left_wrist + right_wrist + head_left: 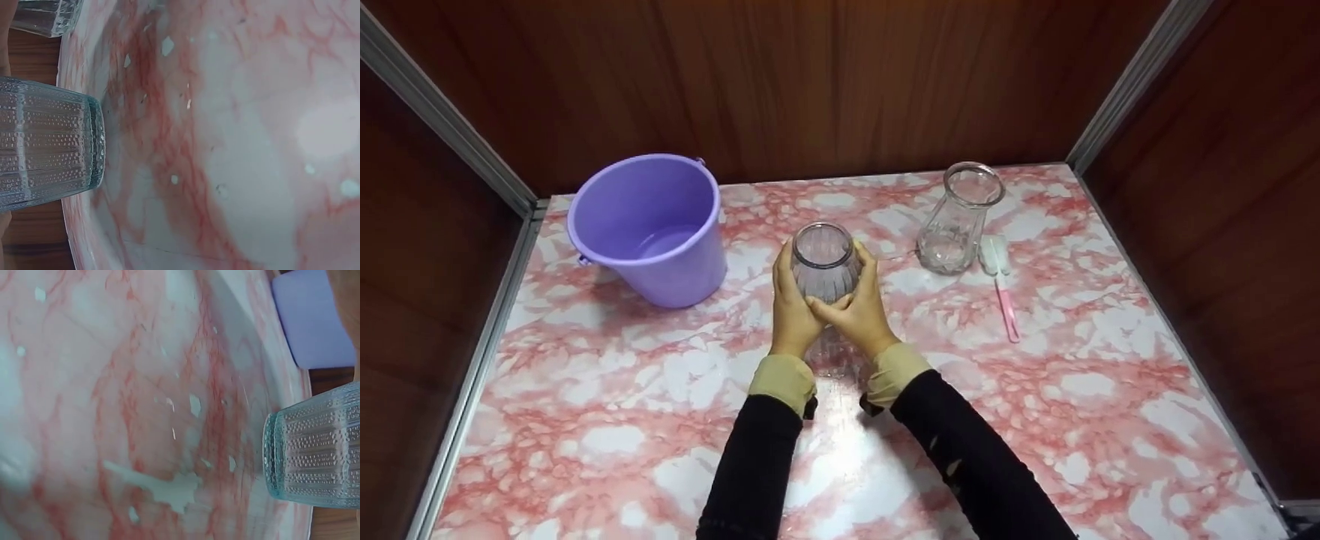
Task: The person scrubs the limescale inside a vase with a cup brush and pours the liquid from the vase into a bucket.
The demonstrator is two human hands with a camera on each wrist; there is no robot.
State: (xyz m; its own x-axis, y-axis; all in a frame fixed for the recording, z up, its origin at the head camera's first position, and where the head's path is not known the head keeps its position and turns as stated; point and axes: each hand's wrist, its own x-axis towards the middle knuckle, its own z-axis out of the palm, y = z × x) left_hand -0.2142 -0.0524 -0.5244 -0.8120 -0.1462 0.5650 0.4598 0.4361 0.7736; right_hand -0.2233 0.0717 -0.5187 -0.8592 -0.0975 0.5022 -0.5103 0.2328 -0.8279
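The left hand point(794, 311) and right hand point(866, 309) grip the glass jar point(825, 283), central in the head view, at nine o'clock in the left wrist view, and toward four in the right, where a slackened hold could let it knock the table point(163, 371) and crack.

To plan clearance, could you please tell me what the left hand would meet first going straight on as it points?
The left hand, gripping the glass jar, would probably meet the wooden back panel first, beyond the tabletop, though depth is unclear.

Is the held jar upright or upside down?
Upright: from above the jar shows its rim, and both wrist views show its base toward the table.
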